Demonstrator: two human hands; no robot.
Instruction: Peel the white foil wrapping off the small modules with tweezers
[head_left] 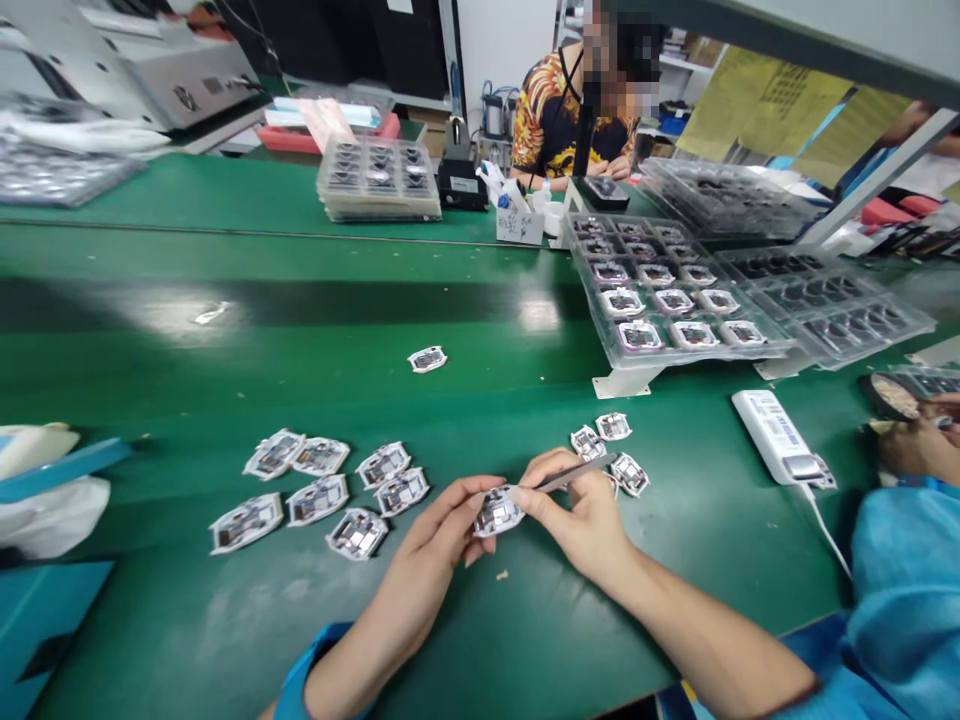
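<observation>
Left hand (427, 525) is partly closed, pinching a white-edged electronic module (498, 513) between thumb and fingers, above the near part of the green workbench (225, 340). Right hand (577, 510) grips metal tweezers (574, 474), tips at that module. Further modules (319, 500) lie grouped left of the hands, several more modules (613, 427) sit just beyond the tweezers, and clear plastic trays (675, 335) stand toward the far right corner.
</observation>
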